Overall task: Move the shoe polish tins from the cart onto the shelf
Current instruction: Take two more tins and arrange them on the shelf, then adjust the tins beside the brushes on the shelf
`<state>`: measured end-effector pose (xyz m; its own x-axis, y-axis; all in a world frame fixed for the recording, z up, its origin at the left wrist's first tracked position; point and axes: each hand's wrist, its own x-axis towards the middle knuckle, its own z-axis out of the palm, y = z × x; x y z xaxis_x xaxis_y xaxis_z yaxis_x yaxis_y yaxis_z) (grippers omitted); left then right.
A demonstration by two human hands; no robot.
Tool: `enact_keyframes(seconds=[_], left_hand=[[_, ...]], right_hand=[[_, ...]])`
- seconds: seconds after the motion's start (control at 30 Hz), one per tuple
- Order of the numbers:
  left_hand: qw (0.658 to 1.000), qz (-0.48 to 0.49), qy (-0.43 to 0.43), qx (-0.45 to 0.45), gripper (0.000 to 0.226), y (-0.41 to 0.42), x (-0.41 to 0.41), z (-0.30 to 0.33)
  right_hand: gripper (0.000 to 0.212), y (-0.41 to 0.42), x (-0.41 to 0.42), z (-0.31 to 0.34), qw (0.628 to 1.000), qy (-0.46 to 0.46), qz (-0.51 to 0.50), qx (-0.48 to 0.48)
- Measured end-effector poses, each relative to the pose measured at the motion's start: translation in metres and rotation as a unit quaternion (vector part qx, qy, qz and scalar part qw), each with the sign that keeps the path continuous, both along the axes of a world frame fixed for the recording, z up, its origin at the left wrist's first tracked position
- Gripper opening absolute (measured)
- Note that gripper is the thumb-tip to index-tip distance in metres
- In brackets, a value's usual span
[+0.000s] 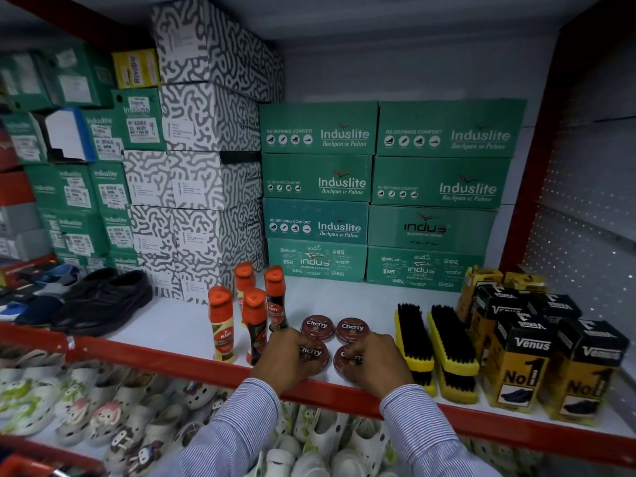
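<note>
Four round dark-red Cherry polish tins lie in a square on the white shelf. The back left tin and back right tin lie uncovered. My left hand rests over the front left tin, fingers curled around it. My right hand grips the front right tin the same way. Both front tins sit flat on the shelf near its red front edge. The cart is out of view.
Several orange-capped Kiwi bottles stand just left of the tins. Two yellow-backed shoe brushes and Venus boxes fill the right. Green Induslite boxes are stacked behind. Black shoes lie at left; white clogs fill the shelf below.
</note>
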<state>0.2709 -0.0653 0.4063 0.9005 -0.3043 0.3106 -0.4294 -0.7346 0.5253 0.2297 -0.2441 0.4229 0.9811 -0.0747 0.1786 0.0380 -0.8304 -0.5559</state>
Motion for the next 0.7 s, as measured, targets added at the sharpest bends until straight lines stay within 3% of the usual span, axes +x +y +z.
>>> enact_keyframes(seconds=[0.1,0.3,0.47,0.57,0.7], left_hand=[[1.0,0.0,-0.01,0.012,0.018,-0.002,-0.003,0.003],[0.997,-0.042,-0.07,0.006,0.032,-0.047,-0.016,0.019],[0.99,-0.126,-0.048,0.043,0.059,-0.108,-0.022,0.021],[0.984,-0.159,-0.036,0.079,0.059,-0.131,-0.022,0.018],[0.983,-0.158,-0.061,0.072,0.052,-0.145,-0.024,0.015]], right_hand=[[0.028,-0.005,-0.007,0.005,1.0,-0.022,-0.012,0.011],[0.034,-0.061,-0.027,0.028,0.986,-0.157,-0.053,-0.021],[0.037,-0.102,-0.037,0.024,0.989,-0.083,-0.083,-0.089],[0.048,-0.112,-0.039,0.016,0.989,-0.019,-0.083,-0.12],[0.054,-0.122,-0.037,0.007,0.989,-0.017,-0.084,-0.124]])
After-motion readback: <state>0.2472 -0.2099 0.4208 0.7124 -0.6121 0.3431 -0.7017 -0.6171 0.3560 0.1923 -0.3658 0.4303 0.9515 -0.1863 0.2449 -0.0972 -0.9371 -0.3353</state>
